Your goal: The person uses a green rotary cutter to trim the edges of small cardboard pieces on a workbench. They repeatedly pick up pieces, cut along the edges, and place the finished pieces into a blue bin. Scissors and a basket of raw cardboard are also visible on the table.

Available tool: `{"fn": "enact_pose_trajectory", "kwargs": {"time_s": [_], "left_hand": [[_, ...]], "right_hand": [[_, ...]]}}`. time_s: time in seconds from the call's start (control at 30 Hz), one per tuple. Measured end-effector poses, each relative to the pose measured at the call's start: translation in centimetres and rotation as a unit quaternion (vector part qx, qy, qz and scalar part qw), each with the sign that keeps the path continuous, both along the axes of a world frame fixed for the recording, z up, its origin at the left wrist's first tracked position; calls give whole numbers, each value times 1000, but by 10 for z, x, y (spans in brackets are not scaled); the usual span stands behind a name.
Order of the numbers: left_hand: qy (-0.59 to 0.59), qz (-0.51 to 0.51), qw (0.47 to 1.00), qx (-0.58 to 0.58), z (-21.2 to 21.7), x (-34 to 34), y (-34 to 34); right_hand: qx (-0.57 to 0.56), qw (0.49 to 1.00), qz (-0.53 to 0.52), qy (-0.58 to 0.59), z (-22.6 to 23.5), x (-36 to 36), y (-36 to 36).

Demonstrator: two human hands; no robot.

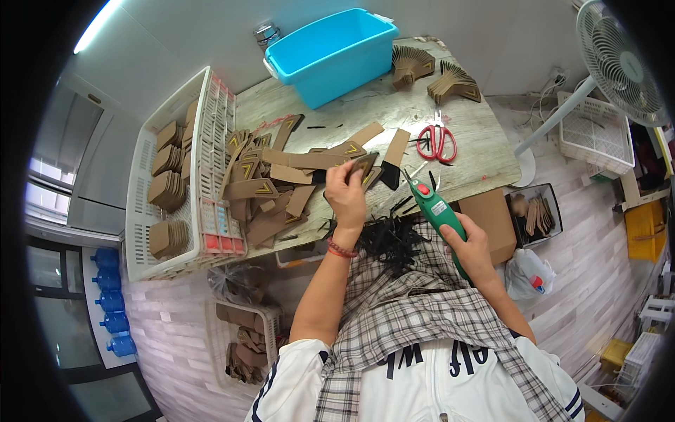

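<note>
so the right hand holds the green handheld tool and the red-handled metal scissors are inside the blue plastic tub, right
Not quite: the head view shows the red-handled metal scissors on the pale tabletop, not inside the blue plastic tub.

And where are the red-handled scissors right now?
In the head view, the red-handled scissors lie right of centre on the table, between the green tool in the right hand and the fanned brown pieces farther back.
</note>
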State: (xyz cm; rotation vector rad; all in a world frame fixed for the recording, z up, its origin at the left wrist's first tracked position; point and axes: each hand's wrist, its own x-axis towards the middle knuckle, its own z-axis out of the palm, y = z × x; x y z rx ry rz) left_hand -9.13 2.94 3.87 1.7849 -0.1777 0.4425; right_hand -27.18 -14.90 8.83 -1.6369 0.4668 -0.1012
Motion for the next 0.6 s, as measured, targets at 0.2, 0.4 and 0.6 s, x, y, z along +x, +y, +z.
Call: {"fn": "enact_pose_trajectory", "kwargs": {"time_s": [0.2,0.4,0.6], "left_hand": [[208,-127,873,-423,40,-5,-1],[245,-134,835,-474,41,-15,-18],[290,-168,800,-497,38,-26,-27]], "right_hand": [[-35,998,25,-36,16,13,12],[-14,998,30,-53,23,12,13],[-7,998,19,-56,18,13,8]]}}
